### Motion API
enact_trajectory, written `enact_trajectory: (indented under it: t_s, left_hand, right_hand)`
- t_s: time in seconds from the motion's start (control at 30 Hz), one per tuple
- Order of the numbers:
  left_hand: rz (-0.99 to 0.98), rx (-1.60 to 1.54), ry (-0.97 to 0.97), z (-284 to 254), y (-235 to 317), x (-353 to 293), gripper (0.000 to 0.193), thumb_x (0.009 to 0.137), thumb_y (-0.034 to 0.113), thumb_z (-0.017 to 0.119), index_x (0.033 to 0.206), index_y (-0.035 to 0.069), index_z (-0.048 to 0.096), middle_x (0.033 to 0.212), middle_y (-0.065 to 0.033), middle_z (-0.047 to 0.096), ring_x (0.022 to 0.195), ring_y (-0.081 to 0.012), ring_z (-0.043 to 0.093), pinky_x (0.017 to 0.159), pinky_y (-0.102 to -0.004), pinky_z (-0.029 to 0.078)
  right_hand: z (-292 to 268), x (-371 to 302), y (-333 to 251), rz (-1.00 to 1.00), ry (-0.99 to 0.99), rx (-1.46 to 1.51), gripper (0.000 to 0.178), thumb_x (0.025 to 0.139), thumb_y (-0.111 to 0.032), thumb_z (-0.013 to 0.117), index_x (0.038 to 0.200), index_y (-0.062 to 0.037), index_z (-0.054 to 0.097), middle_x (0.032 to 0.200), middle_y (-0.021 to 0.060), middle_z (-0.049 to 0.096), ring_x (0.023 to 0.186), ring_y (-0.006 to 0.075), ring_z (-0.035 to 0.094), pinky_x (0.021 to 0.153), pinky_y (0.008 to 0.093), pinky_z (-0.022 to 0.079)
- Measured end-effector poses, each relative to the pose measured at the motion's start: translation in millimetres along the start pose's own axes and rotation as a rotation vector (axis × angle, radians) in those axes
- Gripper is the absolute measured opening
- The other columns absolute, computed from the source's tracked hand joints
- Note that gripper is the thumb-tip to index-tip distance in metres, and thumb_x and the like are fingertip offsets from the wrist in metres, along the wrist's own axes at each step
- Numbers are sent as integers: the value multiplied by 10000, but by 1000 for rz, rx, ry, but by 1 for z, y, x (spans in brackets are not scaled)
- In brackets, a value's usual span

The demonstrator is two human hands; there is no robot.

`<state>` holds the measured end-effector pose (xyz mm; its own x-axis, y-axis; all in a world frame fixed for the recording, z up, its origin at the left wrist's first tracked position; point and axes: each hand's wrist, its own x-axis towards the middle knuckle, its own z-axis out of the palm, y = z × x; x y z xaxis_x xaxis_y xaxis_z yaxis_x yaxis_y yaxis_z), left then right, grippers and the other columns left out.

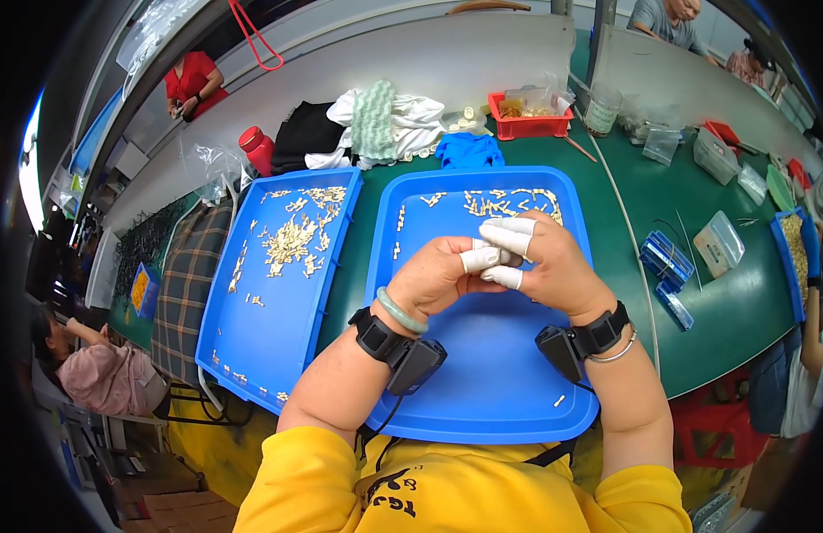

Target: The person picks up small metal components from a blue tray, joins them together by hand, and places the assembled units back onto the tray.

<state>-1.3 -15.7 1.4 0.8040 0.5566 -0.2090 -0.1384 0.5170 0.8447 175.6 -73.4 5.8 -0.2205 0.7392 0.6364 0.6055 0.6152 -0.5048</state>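
Observation:
Over the middle of a blue tray [465, 391] my two hands come together, fingertips meeting. White finger cots cover several fingertips on both. My left hand [436, 274] is closed in a pinch, a pale green bangle on its wrist. My right hand [553, 266] is also closed, its thumb and fingers pressed against the left fingertips. Whatever lies between them is hidden. Small brass-coloured metal pieces [487, 204] are scattered along the tray's far side, and a single piece [559, 401] lies at its near right corner.
At the left, a second blue tray [260, 342] holds a heap of similar brass pieces [291, 244]. Behind stand a red bottle [257, 149], folded cloths [373, 120] and a red bin [531, 126]. Blue boxes [667, 259] lie on the right. Other people work around the green table.

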Motion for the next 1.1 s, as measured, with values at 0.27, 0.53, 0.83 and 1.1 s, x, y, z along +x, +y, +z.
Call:
enact_trajectory:
  t_s: [0.27, 0.53, 0.83, 1.1]
  left_hand:
    - [-66, -22, -97, -11, -4, 0, 251, 887, 140, 553, 1074, -23, 589, 1064, -145, 613, 991, -246, 606, 852, -373, 514]
    - [-80, 14, -108, -10, -1, -1, 223, 865, 124, 588, 1045, -5, 615, 1028, -113, 623, 963, -218, 607, 832, -357, 522]
    - [637, 940, 65, 7, 4, -10, 168, 781, 64, 669, 947, 45, 680, 1019, -66, 638, 938, -204, 595, 816, -307, 481]
    - [935, 1083, 88, 9, 3, -7, 202, 751, 60, 680, 952, 62, 673, 1049, -74, 622, 1001, -260, 564, 873, -345, 441]
  right_hand:
    - [-1, 1, -3, -180, 26, -158, 362, 630, -125, 757, 982, -85, 679, 875, 52, 664, 765, 240, 601, 695, 343, 493]
    - [2, 0, -1, -104, -60, -40, 390, 638, -108, 748, 1018, -78, 662, 937, 75, 664, 784, 251, 610, 710, 339, 492]
    - [1, 0, -3, 39, 5, -39, 588, 659, -83, 741, 1214, -83, 547, 1131, 113, 601, 941, 276, 596, 788, 352, 488]
    - [3, -2, 0, 68, 1, 4, 665, 674, -68, 728, 1290, -98, 479, 1150, 115, 581, 958, 262, 586, 769, 319, 490]
